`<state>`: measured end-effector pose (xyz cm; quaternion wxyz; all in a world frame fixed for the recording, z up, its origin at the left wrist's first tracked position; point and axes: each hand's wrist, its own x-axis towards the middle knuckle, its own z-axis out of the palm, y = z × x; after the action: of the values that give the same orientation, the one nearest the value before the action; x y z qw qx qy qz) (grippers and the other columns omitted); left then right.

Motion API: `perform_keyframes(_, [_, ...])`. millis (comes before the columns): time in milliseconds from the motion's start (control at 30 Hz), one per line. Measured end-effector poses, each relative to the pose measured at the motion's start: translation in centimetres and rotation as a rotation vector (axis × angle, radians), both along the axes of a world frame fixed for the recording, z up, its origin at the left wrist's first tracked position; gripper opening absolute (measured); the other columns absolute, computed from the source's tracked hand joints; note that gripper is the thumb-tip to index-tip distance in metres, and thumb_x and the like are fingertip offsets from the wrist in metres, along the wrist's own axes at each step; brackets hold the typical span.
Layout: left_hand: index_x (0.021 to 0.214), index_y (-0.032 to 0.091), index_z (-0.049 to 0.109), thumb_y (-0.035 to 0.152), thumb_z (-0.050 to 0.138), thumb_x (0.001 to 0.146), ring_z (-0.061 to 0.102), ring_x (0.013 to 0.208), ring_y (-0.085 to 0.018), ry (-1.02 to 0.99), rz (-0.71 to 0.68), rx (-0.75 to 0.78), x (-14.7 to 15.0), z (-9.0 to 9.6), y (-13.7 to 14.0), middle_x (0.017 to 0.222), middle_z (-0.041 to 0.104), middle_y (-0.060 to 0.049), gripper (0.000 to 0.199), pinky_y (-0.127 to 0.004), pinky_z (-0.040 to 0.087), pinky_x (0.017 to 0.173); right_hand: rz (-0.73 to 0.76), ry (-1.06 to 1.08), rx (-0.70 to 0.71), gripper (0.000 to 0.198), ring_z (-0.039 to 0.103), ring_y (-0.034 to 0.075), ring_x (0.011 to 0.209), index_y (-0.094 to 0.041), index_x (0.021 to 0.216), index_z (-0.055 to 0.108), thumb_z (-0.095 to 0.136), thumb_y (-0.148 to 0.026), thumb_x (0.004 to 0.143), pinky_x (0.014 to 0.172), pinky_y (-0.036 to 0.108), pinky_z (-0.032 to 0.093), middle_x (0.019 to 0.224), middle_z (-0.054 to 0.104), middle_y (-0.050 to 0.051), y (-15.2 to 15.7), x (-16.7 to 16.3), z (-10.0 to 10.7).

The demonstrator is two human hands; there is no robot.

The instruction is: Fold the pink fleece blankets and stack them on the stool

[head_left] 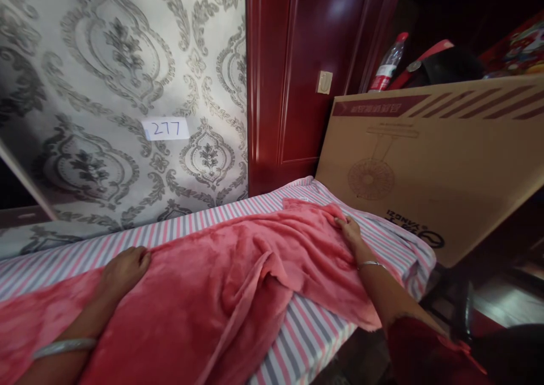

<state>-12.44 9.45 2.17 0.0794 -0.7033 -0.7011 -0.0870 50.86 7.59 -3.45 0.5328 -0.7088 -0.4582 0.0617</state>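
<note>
Head view, near to far. Blanket [182, 294]: coral-red plush, soft nap, rumpled, one raised fold at its middle; spread along the bed [304, 339] from near left to far right. Left bangle [63, 346]: silvery, broad band. Right bangle [370, 263]: silvery, thin. Sleeve [425, 351]: dark red, right arm. Left hand [126, 269]: fingers curled at the blanket's far edge; cannot tell whether they clasp it or only press. Right hand [351, 233]: grasping the blanket's edge near its far right corner. Bed cover: fabric striped pink, grey and white, showing beyond the blanket and at near right. Carton [425, 164], right: brown cardboard, printed upside down; "YANGZI" beside a round black logo, line drawing of a fan, dark red band with Chinese characters, slanting stripes. Card [165, 129]: white, handwritten "277", on the wallpaper [119, 51], pale with grey leafy medallions. Door [293, 79]: glossy dark red, panelled. Switch [324, 82]: cream, squarish. Bottle [387, 65], beyond the carton's edge: clear, red cap, red-and-white label, lettering too small to read.
</note>
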Motion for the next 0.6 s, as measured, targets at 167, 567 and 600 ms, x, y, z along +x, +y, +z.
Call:
perform_keyframes(167, [0.077, 0.022, 0.056, 0.033, 0.033, 0.093, 0.067, 0.093, -0.026, 0.004, -0.002, -0.029, 0.3, 0.3, -0.3, 0.095, 0.072, -0.012, 0.030, -0.033, 0.046, 0.077, 0.042, 0.110, -0.002, 0.036, 0.058, 0.023, 0.064, -0.020, 0.079, 0.063, 0.058, -0.054, 0.068, 0.060, 0.034, 0.049, 0.064, 0.062, 0.002, -2.3, -1.8, 1.8])
perform_keyframes(567, [0.095, 0.019, 0.065, 0.032, 0.045, 0.082, 0.061, 0.107, -0.028, -0.385, -0.308, 0.235, 3.9, 2.9, -2.9, 0.106, 0.069, -0.014, 0.027, -0.040, 0.047, 0.098, 0.547, -0.107, 0.303, 0.023, 0.055, 0.019, 0.077, -0.020, 0.084, 0.058, 0.058, -0.042, 0.079, 0.076, 0.033, 0.046, 0.083, 0.062, 0.001, -8.4, -21.8, 15.8])
perform_keyframes(600, [0.093, 0.020, 0.065, 0.037, 0.044, 0.085, 0.063, 0.100, -0.026, -0.511, -0.338, 0.171, 4.7, 3.3, -3.5, 0.100, 0.070, -0.011, 0.028, -0.039, 0.050, 0.094, 0.619, -0.152, 0.293, 0.021, 0.055, 0.019, 0.077, -0.020, 0.087, 0.058, 0.056, -0.040, 0.082, 0.075, 0.032, 0.047, 0.084, 0.062, 0.001, -9.7, -25.0, 16.0])
